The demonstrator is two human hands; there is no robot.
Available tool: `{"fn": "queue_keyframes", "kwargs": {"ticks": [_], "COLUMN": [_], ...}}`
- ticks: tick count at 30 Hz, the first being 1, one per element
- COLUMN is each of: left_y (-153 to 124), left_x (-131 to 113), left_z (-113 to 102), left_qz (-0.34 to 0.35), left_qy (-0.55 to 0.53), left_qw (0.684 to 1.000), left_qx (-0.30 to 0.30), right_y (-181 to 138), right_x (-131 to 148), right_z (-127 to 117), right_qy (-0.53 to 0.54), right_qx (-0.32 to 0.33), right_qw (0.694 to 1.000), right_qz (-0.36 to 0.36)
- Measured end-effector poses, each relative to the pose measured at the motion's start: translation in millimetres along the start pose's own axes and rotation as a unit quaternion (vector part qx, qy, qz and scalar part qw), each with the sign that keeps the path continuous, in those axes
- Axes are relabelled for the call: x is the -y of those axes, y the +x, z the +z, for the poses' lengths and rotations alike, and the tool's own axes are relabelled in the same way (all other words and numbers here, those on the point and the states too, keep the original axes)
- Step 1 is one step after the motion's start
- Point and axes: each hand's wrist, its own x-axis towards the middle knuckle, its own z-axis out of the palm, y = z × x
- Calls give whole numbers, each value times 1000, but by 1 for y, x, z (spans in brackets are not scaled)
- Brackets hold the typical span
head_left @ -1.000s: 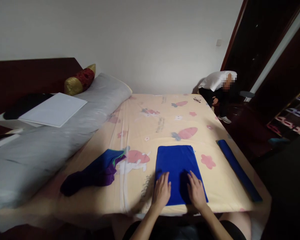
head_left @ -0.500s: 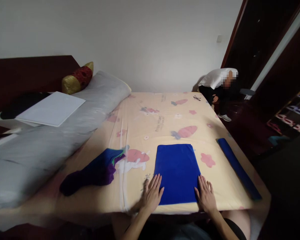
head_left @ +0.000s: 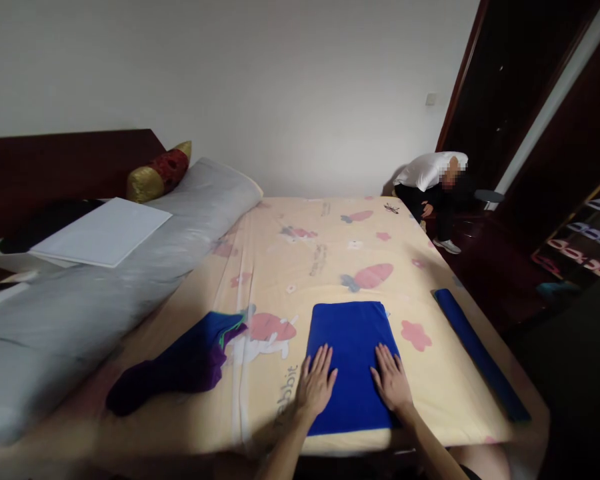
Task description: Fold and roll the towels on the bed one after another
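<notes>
A folded bright blue cloth (head_left: 353,340) lies flat near the front edge of the bed (head_left: 330,267), which has a pale yellow sheet printed with carrots and flowers. My left hand (head_left: 316,385) rests palm down on the cloth's left edge, fingers stretched out. On the cloth's right part my right hand (head_left: 391,381) also lies flat with its fingers apart. Neither hand holds anything.
A crumpled purple and blue garment (head_left: 180,363) lies left of the cloth. A long blue rolled piece (head_left: 480,357) lies along the bed's right edge. A grey bolster (head_left: 105,293), a white board (head_left: 103,230) and a red-gold cushion (head_left: 160,172) are at left. Another person (head_left: 433,183) crouches at the far right corner.
My hands spread out to the cloth's two side edges half a second ago and have now come back inward onto it. The view has shifted slightly.
</notes>
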Motion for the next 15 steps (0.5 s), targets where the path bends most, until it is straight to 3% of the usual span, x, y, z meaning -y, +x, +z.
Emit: {"fn": "queue_keyframes", "kwargs": {"ticks": [3, 7, 12, 15], "left_y": [-16, -9, 53, 99], "left_x": [25, 14, -18, -9], "left_z": [-4, -12, -7, 3], "left_qz": [-29, -15, 64, 66], "left_qy": [17, 20, -35, -45], "left_qw": [999, 999, 997, 996], "left_qx": [-14, -20, 11, 31], "right_y": [-17, -10, 54, 102], "right_x": [-26, -16, 25, 23], "right_z": [1, -4, -4, 1], "right_qy": [-23, -32, 10, 26], "right_qx": [-45, -65, 20, 62], "right_qw": [998, 997, 993, 987], "right_qz": [49, 27, -113, -147]}}
